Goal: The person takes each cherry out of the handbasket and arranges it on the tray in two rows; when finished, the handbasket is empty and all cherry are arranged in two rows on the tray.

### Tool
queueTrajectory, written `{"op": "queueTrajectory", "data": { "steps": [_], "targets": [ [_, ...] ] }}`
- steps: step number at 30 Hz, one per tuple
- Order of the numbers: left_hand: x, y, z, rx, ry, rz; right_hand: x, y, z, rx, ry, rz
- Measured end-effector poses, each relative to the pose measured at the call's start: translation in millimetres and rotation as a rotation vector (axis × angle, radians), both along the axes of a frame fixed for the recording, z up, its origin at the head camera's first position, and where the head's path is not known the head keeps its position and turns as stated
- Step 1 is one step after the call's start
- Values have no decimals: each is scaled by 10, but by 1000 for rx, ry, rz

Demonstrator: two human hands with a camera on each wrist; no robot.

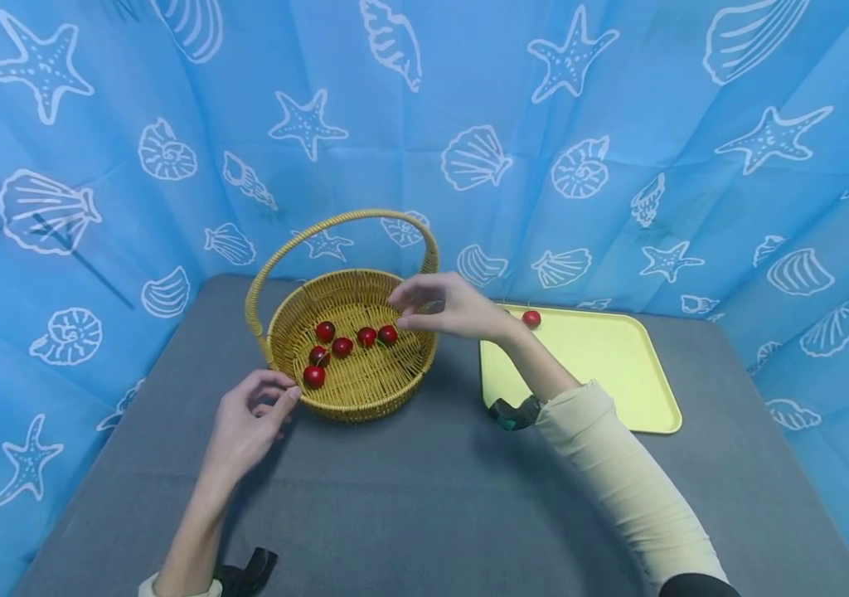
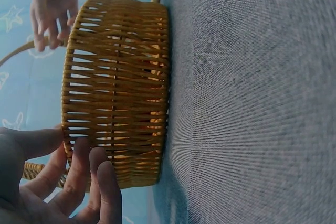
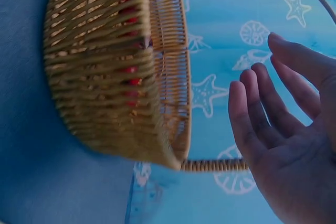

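A round wicker basket [image 1: 365, 410] with a tall arched handle stands on the left of the table. Several dark red cherries [image 1: 313, 376] lie on its bottom, mostly toward the left. At the near left rim my left hand [image 1: 249, 423] pinches the basket's edge between thumb and fingers, as the left wrist view shows too. My right hand [image 1: 456, 307] hovers over the basket's right side, palm toward it. Its fingers [image 3: 265, 103] are loosely bent, with nothing between them and the thumb in the right wrist view.
A pale yellow tray [image 1: 618, 365] lies right of the basket, partly behind my right forearm. One cherry [image 1: 531, 319] sits at its back edge; a dark bit beside my wrist is mostly hidden. A blue shell-print curtain [image 1: 409, 108] hangs behind the grey table [image 1: 409, 506].
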State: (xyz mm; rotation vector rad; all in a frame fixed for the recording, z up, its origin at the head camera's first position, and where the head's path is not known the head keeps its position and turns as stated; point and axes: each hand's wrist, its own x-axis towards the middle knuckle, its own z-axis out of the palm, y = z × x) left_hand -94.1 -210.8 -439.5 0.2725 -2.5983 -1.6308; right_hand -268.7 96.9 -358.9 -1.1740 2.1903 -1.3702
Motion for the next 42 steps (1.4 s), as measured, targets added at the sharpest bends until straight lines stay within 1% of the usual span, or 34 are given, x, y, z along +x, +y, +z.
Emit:
{"op": "queueTrajectory", "data": {
  "steps": [7, 11, 16, 22, 27, 33, 42],
  "targets": [
    [-2, -4, -4, 13, 1, -5, -63, -281, 32, 55, -7, 39],
    [-2, -9, -10, 21, 12, -13, -118, -417, 22, 89, 9, 54],
    [-7, -13, -10, 25, 16, -12, -211, -572, 11, 107, 25, 59],
    [-8, -14, -11, 14, 2, -9, -293, -725, -12, 128, -5, 49],
    [-12, -14, -10, 18, 2, -11, -325, -815, -51, 119, -49, 21],
    [-7, -15, -14, 22, 9, -16, -384, -923, -180, 88, -158, 3],
    [6, -4, -13, 15, 9, -8, -457, -1002, -330, 73, -258, -46]
  ]
}}
